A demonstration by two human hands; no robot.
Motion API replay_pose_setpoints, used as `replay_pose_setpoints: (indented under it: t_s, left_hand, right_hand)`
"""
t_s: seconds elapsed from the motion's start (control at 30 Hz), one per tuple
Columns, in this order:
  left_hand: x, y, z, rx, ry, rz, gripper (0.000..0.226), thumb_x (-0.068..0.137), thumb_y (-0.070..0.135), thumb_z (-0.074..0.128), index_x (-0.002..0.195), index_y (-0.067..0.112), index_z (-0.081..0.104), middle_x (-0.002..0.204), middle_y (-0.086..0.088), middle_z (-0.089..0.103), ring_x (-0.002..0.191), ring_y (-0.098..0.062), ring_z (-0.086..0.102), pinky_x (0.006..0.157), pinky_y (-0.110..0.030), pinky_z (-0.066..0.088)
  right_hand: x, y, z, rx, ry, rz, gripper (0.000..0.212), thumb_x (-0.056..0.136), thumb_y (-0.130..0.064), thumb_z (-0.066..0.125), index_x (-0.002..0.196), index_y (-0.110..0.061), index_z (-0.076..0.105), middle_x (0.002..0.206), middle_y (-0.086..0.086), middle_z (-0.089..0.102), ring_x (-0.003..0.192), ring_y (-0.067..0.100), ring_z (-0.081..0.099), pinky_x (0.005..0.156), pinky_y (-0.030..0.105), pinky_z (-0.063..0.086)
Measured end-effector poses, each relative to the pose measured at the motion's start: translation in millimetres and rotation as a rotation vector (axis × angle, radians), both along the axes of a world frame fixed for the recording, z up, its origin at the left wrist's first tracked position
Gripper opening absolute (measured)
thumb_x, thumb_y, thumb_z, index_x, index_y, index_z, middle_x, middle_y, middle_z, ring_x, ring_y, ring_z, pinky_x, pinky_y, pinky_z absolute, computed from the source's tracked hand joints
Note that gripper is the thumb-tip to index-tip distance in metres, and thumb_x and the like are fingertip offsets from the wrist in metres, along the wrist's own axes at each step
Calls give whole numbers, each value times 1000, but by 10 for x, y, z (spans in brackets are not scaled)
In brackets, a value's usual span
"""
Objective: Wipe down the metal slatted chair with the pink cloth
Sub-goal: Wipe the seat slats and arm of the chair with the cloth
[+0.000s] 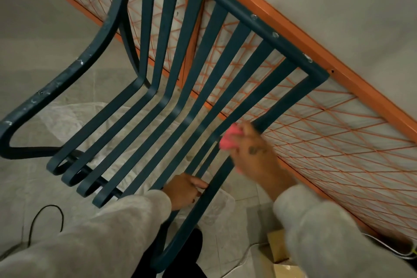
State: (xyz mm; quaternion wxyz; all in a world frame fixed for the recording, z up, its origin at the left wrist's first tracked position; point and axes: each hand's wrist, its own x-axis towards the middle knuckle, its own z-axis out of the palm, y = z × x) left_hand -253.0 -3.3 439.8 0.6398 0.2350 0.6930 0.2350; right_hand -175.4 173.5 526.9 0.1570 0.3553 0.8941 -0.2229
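The dark blue-green metal slatted chair [171, 88] fills the middle of the view, its slats running from the top rail down to curled front ends. My right hand [255, 153] holds the bunched pink cloth [230, 139] against the bend of the rightmost slats, where backrest meets seat. My left hand [187, 189] is wrapped around a seat slat near the front right. Grey sleeves cover both forearms.
An orange frame with diagonal orange string netting [327, 133] stands right behind the chair against a pale wall. A white sheet [67, 119] lies on the tiled floor under the seat. A black cable [45, 221] loops at lower left; cardboard boxes [279, 253] sit at lower right.
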Motion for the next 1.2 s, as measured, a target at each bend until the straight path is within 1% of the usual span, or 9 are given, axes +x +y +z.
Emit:
replay_pose_setpoints:
  t_s: [0.13,0.27,0.37,0.53,0.63,0.77,0.93,1.07,1.2]
  left_hand:
    - [9,-48,3,11,-1,-19,41,96,3,43,125,25,61,135,0,57,118,-17,59,104,-33,46]
    - [2,-133,-52,2,8,-64,36,98,7,42,124,22,61,133,-2,59,116,-16,61,102,-31,48]
    - [-27,-263,-131,-58,-16,-49,31,96,10,48,118,21,66,125,-2,65,112,-16,63,101,-32,49]
    - [-133,-514,-240,-138,-57,-53,36,85,-1,61,77,33,71,113,-3,71,101,-15,67,95,-33,53]
    - [-150,-592,-206,-189,-139,26,31,89,-1,54,85,25,69,111,-4,70,103,-15,67,94,-31,53]
    - [-69,-600,-145,-191,-219,64,29,90,2,54,89,26,70,110,-3,70,107,-17,66,100,-38,50]
    - [27,-615,-137,-217,-269,99,35,90,-4,52,89,27,68,97,5,69,107,-18,65,100,-41,50]
    - [47,-676,-150,-199,-279,103,26,91,-4,53,108,9,66,113,-11,68,112,-27,63,99,-42,50]
    - [41,-731,-187,-243,-312,169,17,87,-4,59,92,11,68,99,-11,71,93,-20,70,96,-43,52]
  right_hand:
    - [-216,502,94,371,-262,115,48,86,-11,72,130,-14,55,138,10,45,117,31,50,92,37,53]
    - [-95,162,-175,384,-481,356,61,78,-18,80,132,-15,52,133,15,43,112,34,49,85,43,57]
    - [132,-458,-525,237,-446,395,56,80,-19,77,131,-16,53,133,16,43,109,32,50,85,42,56]
    - [294,-1114,-692,-135,-349,356,38,90,-13,64,127,-16,57,128,8,55,114,26,53,98,37,48]
    - [299,-818,-625,-138,-326,384,35,93,-12,57,127,-20,59,128,4,58,113,24,55,98,38,49]
    - [192,-120,-449,44,-250,303,41,94,-11,56,130,-31,58,138,-1,51,119,22,51,103,34,44]
    - [96,-55,-374,280,-338,323,49,89,-13,66,136,-21,51,143,8,40,116,31,49,96,40,51]
    - [384,-773,-503,68,-256,387,53,85,-13,69,133,-25,51,146,7,34,118,29,46,93,39,53]
    - [572,-1297,-548,-157,-162,415,50,87,-14,68,133,-28,55,146,-3,43,130,19,42,111,34,37]
